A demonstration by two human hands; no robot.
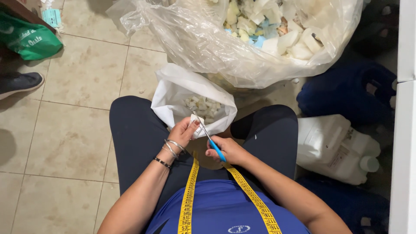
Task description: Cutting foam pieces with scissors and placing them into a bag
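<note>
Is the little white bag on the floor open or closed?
Open. The white bag gapes wide at the top, and small white foam pieces show inside it, just beyond the scissors.

Blue-handled scissors point(208, 135) angled over a small white foam piece point(197, 120).

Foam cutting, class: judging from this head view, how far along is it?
Done: small white foam bits already lie in the white bag. In hand: the left hand holds a white foam piece while the right hand works blue-handled scissors. Left: the big clear plastic bag is full of uncut foam.
</note>
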